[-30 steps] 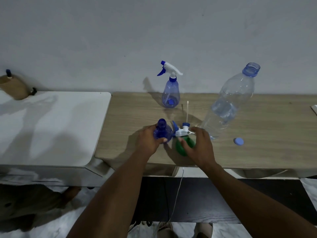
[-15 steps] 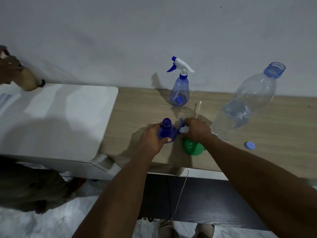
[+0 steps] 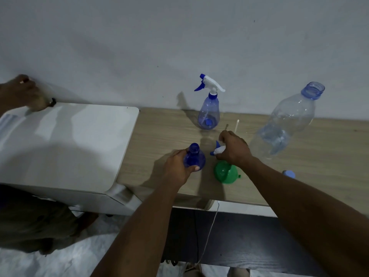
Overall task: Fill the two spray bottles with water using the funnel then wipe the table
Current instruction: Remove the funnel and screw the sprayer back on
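My left hand [image 3: 178, 168] grips a small blue spray bottle [image 3: 194, 157] with its neck uncovered, standing near the front of the wooden table [image 3: 163, 132]. My right hand [image 3: 234, 147] holds the white and blue spray head [image 3: 217, 149] just right of that bottle, its white tube [image 3: 237, 125] pointing toward the wall. The green funnel [image 3: 225, 172] lies on its side below my right wrist. A second blue spray bottle [image 3: 209, 110], with its head on, stands near the wall. A large clear water bottle [image 3: 285, 124], uncapped and partly filled, stands at the right.
A blue cap [image 3: 289, 173] lies on the table by my right forearm. A white cabinet [image 3: 65, 140] adjoins the table on the left, with another person's hand [image 3: 22, 94] at its far corner. A thin white cable [image 3: 211, 226] hangs under the table.
My right hand moved from the funnel to the spray head and took hold of it. The camera swung left. Another person's hand appeared at the white cabinet's corner.
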A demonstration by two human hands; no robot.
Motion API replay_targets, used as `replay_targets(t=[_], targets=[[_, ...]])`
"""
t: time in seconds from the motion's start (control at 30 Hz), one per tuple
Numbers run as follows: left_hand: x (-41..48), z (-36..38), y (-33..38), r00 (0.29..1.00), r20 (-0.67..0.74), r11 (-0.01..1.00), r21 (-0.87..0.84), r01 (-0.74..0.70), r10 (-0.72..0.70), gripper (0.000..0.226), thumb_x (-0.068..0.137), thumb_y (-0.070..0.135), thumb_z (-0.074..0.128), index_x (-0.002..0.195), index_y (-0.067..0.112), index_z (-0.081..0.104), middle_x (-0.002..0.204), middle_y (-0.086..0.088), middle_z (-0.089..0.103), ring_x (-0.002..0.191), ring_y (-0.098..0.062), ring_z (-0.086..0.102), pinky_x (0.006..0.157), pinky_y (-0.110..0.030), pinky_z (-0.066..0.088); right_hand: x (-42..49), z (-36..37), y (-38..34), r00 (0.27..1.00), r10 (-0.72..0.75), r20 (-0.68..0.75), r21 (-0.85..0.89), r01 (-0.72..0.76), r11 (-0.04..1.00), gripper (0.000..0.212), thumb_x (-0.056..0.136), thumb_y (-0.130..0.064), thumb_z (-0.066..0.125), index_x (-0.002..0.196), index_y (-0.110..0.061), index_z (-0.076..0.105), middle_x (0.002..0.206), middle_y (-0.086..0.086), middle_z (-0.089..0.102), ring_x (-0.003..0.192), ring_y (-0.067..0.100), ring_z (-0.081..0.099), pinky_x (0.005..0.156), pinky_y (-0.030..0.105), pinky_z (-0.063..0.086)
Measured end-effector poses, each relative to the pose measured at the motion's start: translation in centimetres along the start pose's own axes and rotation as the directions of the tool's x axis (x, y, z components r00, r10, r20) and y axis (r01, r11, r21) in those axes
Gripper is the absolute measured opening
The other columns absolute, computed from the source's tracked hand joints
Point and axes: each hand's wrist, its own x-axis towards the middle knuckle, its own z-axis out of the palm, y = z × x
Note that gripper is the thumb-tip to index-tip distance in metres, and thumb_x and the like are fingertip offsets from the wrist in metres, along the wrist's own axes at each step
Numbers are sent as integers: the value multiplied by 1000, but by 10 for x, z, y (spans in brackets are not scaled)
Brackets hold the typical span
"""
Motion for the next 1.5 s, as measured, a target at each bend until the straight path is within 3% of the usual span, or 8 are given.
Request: replay_targets(t=[0.1,0.2,0.5,0.6,1.0,1.13,1.3,1.5], targets=[[-1,-2,2,1000,10,1000,-23,10,-10,63,71,30,87,128,21,61,119,-2,65,105,-21,62,84,-25,42,-1,-15,-1,997,-67,-32,16,68,998,66,62,-23,91,116,-18,54,119,0,49,98,24,55,81,36,48],[-2,-5,6,1000,28,1000,-18,8,-7,61,72,31,86,128,21,61,119,-1,65,105,-21,62,83,-24,40,-4,-30,-6,987,-152,-56,25,154,988,43,72,-16,82,108,-19,59,113,0,49,98,24,55,76,34,42],[-3,-4,9,1000,19,1000,23,17,-17,64,70,37,86,128,24,61,121,-2,66,109,-23,62,90,-31,47,-33,-91,-48,913,-294,-284,171,350,921,20,91,-24,69,106,-15,60,96,1,61,77,18,58,68,35,50],[-3,-4,10,999,24,999,21,33,-34,65,71,36,86,130,24,61,122,-2,66,109,-25,63,88,-29,46,-44,-118,-73,886,-300,-354,313,415,854,22,95,-31,64,109,-14,58,92,2,66,57,12,63,50,27,53],[2,-4,11,992,90,996,19,82,-84,67,75,34,84,135,29,56,123,-3,65,109,-24,61,93,-35,46,-47,-87,-103,924,-288,-252,535,381,754,20,97,-31,61,106,-14,55,82,1,65,49,20,62,48,32,53],[2,-3,10,993,91,996,31,79,-81,65,77,35,83,136,30,55,123,-2,65,111,-24,61,93,-35,46,-43,-61,-95,928,-297,-226,491,372,788,20,96,-27,64,108,-13,57,88,3,66,56,0,60,54,26,53],[1,-3,11,996,54,996,70,63,-67,51,78,33,78,127,30,62,119,0,68,106,-22,64,84,-30,45,-34,-25,-76,922,-358,-145,145,378,914,23,90,-35,68,109,-24,60,92,-3,66,81,19,61,73,39,52],[0,0,6,999,30,992,122,31,-35,43,83,24,71,124,27,60,117,-1,66,105,-23,64,83,-31,47,-35,-11,-81,884,-464,-55,-7,464,886,22,92,-18,59,112,-13,52,106,7,59,87,23,54,76,41,49]])
